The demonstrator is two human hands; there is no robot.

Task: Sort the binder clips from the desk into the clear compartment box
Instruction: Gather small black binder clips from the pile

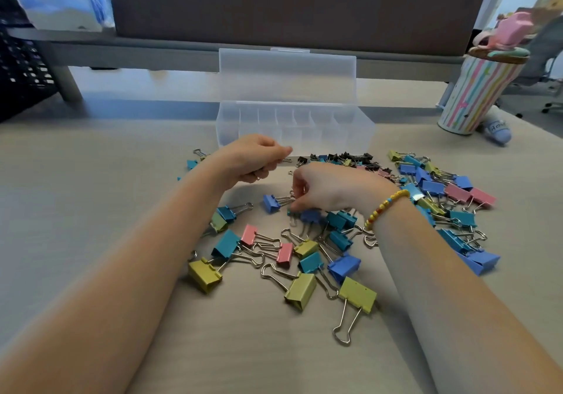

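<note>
Head view, looking down along 2 bare forearms onto a pale wood-grain desk. Clear compartment box standing at the far middle of the desk, lid up and tilted back, dividers visible inside, compartments looking empty as far as can be told. Binder clips scattered loose just in front of the box and out to the right: yellow-green, blue, teal and pink ones near the viewer, a row of small black clips close to the box's front wall, a denser blue and pink heap at right. Left hand raised just in front of the box, fingers curled in with something small and metallic showing inside the curl; too small to name, so grip cannot be told for sure. Right hand low over the middle of the pile, fingers curled down and pinching a small teal clip at the fingertips, just beside a blue clip. Beaded bracelet on the right wrist. Striped cup with a pink topper at far right, well apart from the clips. Black mesh basket at far left
</note>
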